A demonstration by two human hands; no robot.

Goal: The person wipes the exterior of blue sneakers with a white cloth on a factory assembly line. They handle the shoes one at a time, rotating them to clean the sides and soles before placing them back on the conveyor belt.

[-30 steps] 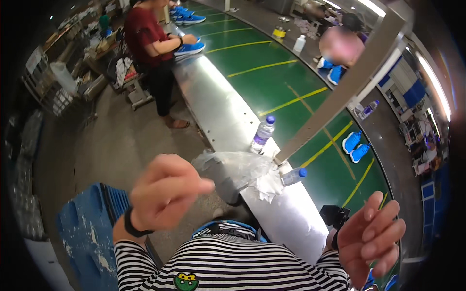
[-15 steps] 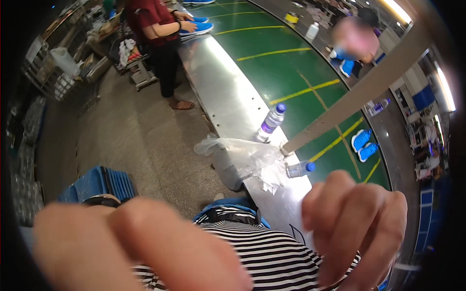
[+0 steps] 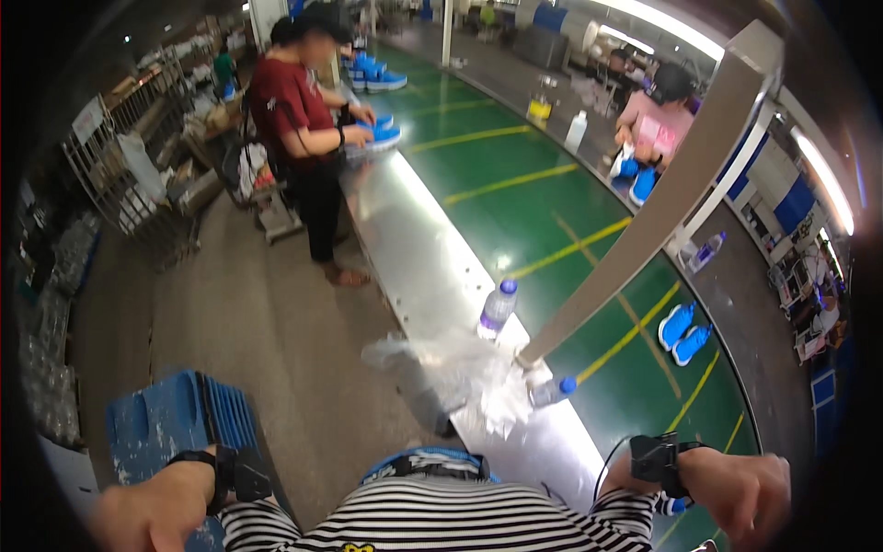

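Observation:
My left hand hangs at the lower left beside a stack of blue plastic crates. Its fingers point down, loosely bent and apart, slightly blurred, with nothing visible in them. At the lower right my right hand is raised over the green conveyor belt, fingers loosely bent downward and likewise without a visible object. Each wrist wears a black strapped device, one on the left and one on the right. Part of a blue-and-white item shows behind my right wrist.
A metal ledge carries a purple-labelled bottle, a clear plastic bag, crumpled white paper and a tipped bottle. A beige post rises beside the belt. Blue shoes lie there. Co-workers handle shoes.
Both hands have dropped from close in front of the camera, moving down and outward. The view has tilted up, showing more of the room. The co-worker at the ledge still handles a blue shoe.

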